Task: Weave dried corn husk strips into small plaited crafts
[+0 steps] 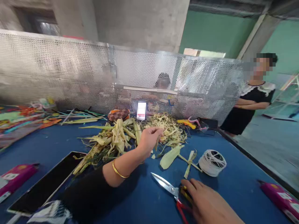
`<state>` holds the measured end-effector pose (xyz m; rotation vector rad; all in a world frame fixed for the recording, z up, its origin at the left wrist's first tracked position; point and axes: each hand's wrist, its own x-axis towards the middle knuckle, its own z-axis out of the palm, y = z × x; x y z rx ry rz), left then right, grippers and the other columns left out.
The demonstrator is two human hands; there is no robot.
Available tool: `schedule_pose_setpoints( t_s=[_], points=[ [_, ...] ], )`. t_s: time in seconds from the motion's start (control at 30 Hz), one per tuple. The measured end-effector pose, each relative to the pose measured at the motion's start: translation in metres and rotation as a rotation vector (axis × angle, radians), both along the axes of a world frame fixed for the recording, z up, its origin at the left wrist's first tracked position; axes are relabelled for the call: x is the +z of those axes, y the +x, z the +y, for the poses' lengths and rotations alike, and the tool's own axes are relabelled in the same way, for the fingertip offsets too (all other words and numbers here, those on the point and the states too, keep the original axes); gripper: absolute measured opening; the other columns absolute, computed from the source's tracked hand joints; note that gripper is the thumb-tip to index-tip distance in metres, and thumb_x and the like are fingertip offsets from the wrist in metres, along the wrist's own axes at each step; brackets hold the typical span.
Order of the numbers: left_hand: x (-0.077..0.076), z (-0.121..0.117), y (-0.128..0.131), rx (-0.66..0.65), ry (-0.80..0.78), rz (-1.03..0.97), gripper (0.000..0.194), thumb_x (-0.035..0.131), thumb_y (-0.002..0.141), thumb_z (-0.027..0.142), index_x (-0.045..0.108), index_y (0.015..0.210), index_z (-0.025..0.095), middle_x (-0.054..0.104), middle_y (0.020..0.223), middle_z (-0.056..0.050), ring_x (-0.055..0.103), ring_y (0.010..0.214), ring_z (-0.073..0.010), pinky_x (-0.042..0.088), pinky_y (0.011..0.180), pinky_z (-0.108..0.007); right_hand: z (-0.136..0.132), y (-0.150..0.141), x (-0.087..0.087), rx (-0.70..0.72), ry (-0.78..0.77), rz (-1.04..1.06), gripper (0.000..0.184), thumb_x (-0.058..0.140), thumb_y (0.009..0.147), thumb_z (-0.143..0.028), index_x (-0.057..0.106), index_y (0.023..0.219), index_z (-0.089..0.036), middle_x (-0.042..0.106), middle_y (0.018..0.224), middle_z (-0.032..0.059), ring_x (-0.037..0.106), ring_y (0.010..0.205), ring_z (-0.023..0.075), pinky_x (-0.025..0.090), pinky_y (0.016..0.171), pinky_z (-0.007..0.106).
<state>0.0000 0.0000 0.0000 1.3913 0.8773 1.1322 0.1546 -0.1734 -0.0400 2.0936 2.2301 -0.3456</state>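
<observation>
My left hand (149, 141), a gold bangle on its wrist, reaches over the table at the edge of a heap of dried corn husks (119, 133). Its thumb and fingers are pinched together; what they hold, if anything, is too small to make out. At the lower right, my right hand (207, 200) curls over the handles of a pair of scissors (164, 185). The blades lie together, pointing up and left, and one red handle shows. Ahead of that hand are a flat husk piece (171, 157) and a knotted husk strip (190, 163).
Beside the husks sits a ball of white string (212, 162). A pile of thin husk shreds (170, 127) lies behind. Purple devices (17, 179) flank the blue table, with a black tray (46, 183) at left. Perforated metal screen (144, 68) spans the back; a person (254, 93) stands right.
</observation>
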Motion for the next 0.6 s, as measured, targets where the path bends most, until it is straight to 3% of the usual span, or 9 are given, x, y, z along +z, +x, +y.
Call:
schedule_pose_setpoints(
  t_s=[0.13, 0.33, 0.47, 0.6],
  points=[
    [0.0, -0.002, 0.0, 0.001, -0.003, -0.025, 0.022, 0.057, 0.075, 0.034, 0.061, 0.066, 0.015, 0.054, 0.062, 0.002, 0.042, 0.048, -0.0064, 0.032, 0.048, -0.021, -0.015, 0.007, 0.001, 0.111, 0.011, 0.058, 0.07, 0.053, 0.065, -0.009, 0.047, 0.133, -0.026, 0.058, 0.12, 0.0104, 0.059, 0.101, 0.0255, 0.043, 0.082, 0.029],
    [0.002, 0.001, -0.002, -0.003, -0.005, -0.028, 0.023, 0.057, 0.076, 0.034, 0.057, 0.062, 0.015, 0.047, 0.054, 0.004, 0.028, 0.043, -0.0048, 0.02, 0.044, -0.02, -0.009, -0.007, -0.009, 0.055, 0.034, 0.048, 0.074, 0.048, 0.06, -0.003, 0.049, 0.13, -0.024, 0.066, 0.104, 0.0106, 0.065, 0.088, 0.0231, 0.046, 0.074, 0.027],
    [0.004, 0.003, -0.003, -0.003, 0.025, -0.023, 0.028, 0.057, 0.076, 0.036, 0.059, 0.059, 0.014, 0.054, 0.059, 0.001, 0.03, 0.046, -0.005, 0.022, 0.045, -0.02, -0.007, 0.005, -0.007, 0.08, 0.103, 0.247, 0.081, 0.044, 0.059, -0.005, 0.041, 0.138, -0.026, 0.058, 0.128, 0.0086, 0.06, 0.107, 0.0236, 0.046, 0.088, 0.029],
    [0.006, 0.003, -0.004, 0.015, 0.021, -0.047, 0.029, 0.061, 0.073, 0.04, 0.06, 0.058, 0.015, 0.056, 0.058, 0.001, 0.03, 0.046, -0.0051, 0.022, 0.045, -0.021, 0.001, 0.028, -0.004, -0.059, 0.288, 0.552, 0.068, 0.049, 0.069, -0.014, 0.043, 0.136, -0.021, 0.053, 0.134, 0.0098, 0.049, 0.123, 0.0264, 0.042, 0.099, 0.036]
  ],
)
